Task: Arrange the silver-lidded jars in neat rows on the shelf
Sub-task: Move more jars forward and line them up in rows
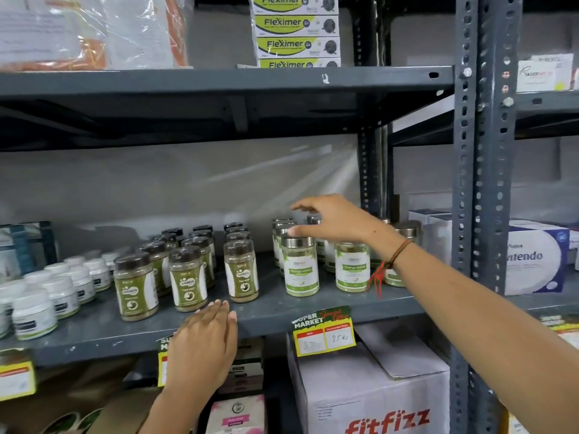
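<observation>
Silver-lidded jars (300,264), green-labelled, standing upright.

Grey slotted-steel shelving (470,183) stands against a pale wall (156,189), evenly lit.

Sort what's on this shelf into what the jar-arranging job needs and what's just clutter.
Job:
silver-lidded Moringa jars
middle shelf
right hand
left hand

Clutter:
brown-lidded Gaska jars
white tubs
Fleximer boxes
fitfizz carton
price tag

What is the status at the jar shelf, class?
Right hand open over silver-lidded jars. Left hand flat on shelf edge. Brown-lidded jars beside, not blocking.
</observation>
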`<control>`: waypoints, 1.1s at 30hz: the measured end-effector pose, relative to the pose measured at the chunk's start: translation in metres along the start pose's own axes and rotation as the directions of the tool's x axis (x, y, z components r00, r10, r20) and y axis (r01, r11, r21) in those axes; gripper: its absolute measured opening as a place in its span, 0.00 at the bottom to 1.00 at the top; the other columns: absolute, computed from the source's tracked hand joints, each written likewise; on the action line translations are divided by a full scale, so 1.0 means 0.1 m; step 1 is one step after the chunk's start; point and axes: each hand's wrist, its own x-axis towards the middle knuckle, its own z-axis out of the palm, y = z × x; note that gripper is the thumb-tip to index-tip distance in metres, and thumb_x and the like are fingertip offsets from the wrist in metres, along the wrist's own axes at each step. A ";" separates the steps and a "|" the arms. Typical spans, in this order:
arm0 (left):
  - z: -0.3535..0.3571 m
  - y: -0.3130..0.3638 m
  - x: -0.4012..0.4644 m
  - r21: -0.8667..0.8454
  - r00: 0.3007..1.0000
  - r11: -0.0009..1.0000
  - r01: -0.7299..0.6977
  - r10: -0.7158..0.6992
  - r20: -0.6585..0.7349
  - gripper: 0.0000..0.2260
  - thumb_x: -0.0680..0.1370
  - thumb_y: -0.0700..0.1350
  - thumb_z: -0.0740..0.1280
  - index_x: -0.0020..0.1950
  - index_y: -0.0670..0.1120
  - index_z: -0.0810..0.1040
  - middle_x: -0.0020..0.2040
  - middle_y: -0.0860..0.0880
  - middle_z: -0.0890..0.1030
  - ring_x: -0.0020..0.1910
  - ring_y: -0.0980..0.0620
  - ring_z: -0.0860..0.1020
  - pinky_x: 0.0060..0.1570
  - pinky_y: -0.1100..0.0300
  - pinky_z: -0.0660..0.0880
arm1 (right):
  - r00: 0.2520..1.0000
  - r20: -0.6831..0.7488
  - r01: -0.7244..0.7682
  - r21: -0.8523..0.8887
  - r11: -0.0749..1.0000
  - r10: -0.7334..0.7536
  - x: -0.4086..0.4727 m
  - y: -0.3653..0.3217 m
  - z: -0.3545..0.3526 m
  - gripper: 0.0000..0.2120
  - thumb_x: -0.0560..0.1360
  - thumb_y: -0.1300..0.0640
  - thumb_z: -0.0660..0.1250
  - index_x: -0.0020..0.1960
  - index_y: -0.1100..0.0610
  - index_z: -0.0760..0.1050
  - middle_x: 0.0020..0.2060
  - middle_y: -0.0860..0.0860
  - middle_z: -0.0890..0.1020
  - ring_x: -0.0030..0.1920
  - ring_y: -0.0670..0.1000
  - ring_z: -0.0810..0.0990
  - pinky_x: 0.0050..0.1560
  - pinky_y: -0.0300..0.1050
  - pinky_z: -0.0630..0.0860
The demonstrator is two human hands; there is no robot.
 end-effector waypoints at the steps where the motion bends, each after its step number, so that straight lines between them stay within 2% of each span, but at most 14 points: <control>1: 0.00 0.00 0.00 0.002 1.000 1.000 0.000 0.000 0.002 0.22 0.79 0.54 0.51 0.62 0.45 0.77 0.62 0.47 0.80 0.61 0.50 0.77 0.61 0.54 0.74 | 0.999 0.009 0.036 0.020 0.999 -0.036 0.07 -0.13 0.07 0.34 0.71 0.32 0.66 0.72 0.49 0.71 0.69 0.50 0.77 0.68 0.51 0.75 0.67 0.52 0.73; 6: 0.03 -0.02 0.02 -0.008 1.000 1.000 -0.005 0.005 0.013 0.22 0.79 0.55 0.51 0.65 0.46 0.74 0.65 0.48 0.78 0.64 0.51 0.75 0.65 0.55 0.70 | 0.976 0.149 0.167 -0.026 0.986 -0.161 0.42 -0.62 0.41 0.31 0.76 0.41 0.66 0.75 0.53 0.68 0.71 0.53 0.74 0.70 0.55 0.71 0.68 0.51 0.69; 12: 0.06 -0.01 0.02 -0.011 1.000 1.000 -0.010 0.010 0.005 0.23 0.80 0.55 0.49 0.66 0.47 0.73 0.66 0.49 0.77 0.66 0.52 0.73 0.66 0.55 0.69 | 0.955 0.260 0.163 -0.067 0.984 -0.140 0.63 -0.80 0.61 0.33 0.75 0.43 0.69 0.75 0.55 0.66 0.72 0.55 0.72 0.71 0.56 0.70 0.65 0.47 0.68; 17: 0.07 -0.03 0.02 -0.019 0.999 0.999 -0.033 0.033 -0.012 0.23 0.80 0.55 0.50 0.66 0.47 0.74 0.66 0.49 0.77 0.65 0.53 0.73 0.66 0.57 0.67 | 0.960 0.250 0.137 -0.045 0.990 -0.122 0.63 -0.80 0.63 0.30 0.74 0.42 0.69 0.72 0.56 0.72 0.68 0.54 0.76 0.68 0.55 0.74 0.64 0.49 0.72; 22: 0.04 -0.05 0.02 -0.020 0.999 0.999 -0.042 0.042 -0.031 0.22 0.80 0.54 0.51 0.65 0.46 0.75 0.65 0.48 0.78 0.64 0.52 0.74 0.66 0.56 0.69 | 0.961 0.239 0.152 -0.041 0.987 -0.138 0.60 -0.82 0.57 0.31 0.74 0.41 0.70 0.71 0.56 0.73 0.68 0.53 0.77 0.67 0.54 0.75 0.63 0.48 0.72; 29: 0.09 -0.04 0.03 -0.018 0.998 0.999 -0.039 0.038 -0.044 0.23 0.79 0.55 0.50 0.65 0.47 0.75 0.65 0.49 0.78 0.64 0.53 0.74 0.65 0.57 0.69 | 0.963 0.238 0.138 -0.034 0.990 -0.126 0.59 -0.80 0.59 0.33 0.73 0.40 0.70 0.72 0.55 0.71 0.69 0.53 0.76 0.68 0.54 0.74 0.65 0.50 0.72; 33: 0.10 -0.04 0.04 -0.030 0.999 0.999 -0.030 0.029 -0.031 0.22 0.79 0.55 0.52 0.64 0.46 0.76 0.63 0.48 0.79 0.63 0.52 0.76 0.64 0.56 0.71 | 0.962 0.244 0.136 -0.053 0.989 -0.119 0.56 -0.79 0.60 0.34 0.75 0.39 0.67 0.75 0.55 0.67 0.72 0.53 0.72 0.71 0.55 0.70 0.67 0.52 0.69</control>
